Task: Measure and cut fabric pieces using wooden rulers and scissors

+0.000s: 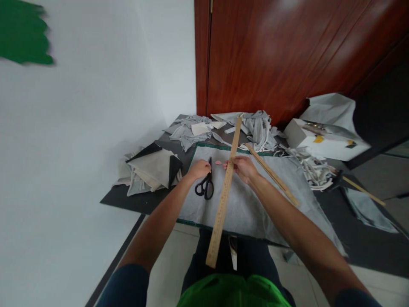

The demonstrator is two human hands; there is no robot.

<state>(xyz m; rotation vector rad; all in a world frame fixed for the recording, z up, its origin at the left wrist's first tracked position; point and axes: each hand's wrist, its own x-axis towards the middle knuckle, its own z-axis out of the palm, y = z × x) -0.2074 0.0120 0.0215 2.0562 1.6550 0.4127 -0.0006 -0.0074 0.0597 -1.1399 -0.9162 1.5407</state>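
My right hand (244, 169) is closed on a long wooden ruler (223, 196), thumb and fingers at its edge. The ruler slants across the grey cloth (246, 209), its near end jutting past the table's front edge. My left hand (200, 169) has its fingers curled against the blades of black-handled scissors (208, 184), whose handles point toward me. Between the hands lies a small pink piece (218, 162), perhaps chalk. Another bit of pink (225, 165) shows at my right fingertips, partly hidden by the ruler.
A second wooden ruler (273, 175) lies right of my right hand. Folded cloth pieces (153, 168) are stacked at left, and grey scraps (188, 133) pile up along the back. A white box (326, 138) stands at right beside tangled strips (315, 170). A wooden door (271, 55) rises behind.
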